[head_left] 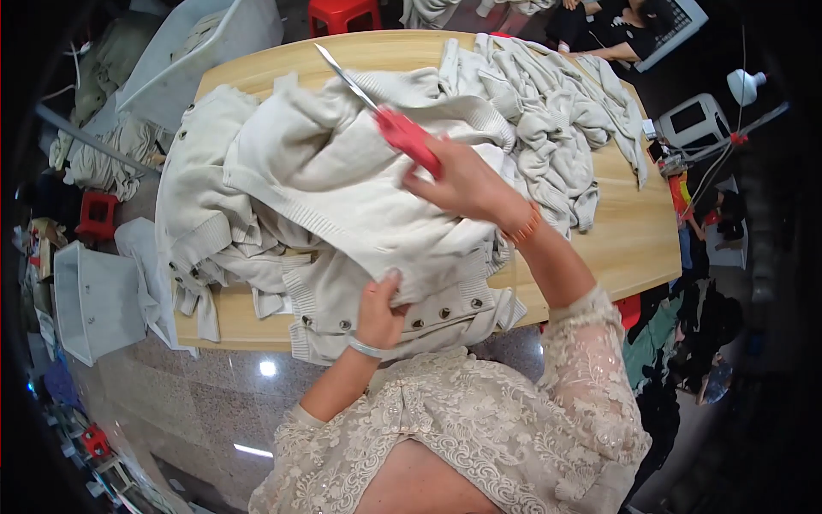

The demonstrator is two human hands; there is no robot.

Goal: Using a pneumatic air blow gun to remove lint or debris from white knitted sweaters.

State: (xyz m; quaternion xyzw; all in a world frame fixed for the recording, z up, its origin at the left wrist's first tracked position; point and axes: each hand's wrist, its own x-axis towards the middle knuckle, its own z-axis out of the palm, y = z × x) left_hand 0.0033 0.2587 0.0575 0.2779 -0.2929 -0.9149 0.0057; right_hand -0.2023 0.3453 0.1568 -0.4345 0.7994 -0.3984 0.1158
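Note:
A pair of scissors (396,128) with red handles and silver blades is in my right hand (462,176), its tip pointing to the far left above the cloth. The blades look closed or nearly so. My left hand (379,313) pinches the near edge of a cream knit garment (342,180) with ribbed bands, which is bunched up across the table. Under that hand lies a cream buttoned knit front (398,330) with several dark buttons, hanging over the table's near edge.
The light wooden table (634,248) has curved edges. More cream cardigans lie in piles at left (201,188) and far right (556,120). White bins (98,300) stand on the left, with red stools (347,15) around. At the far right is another person (599,30).

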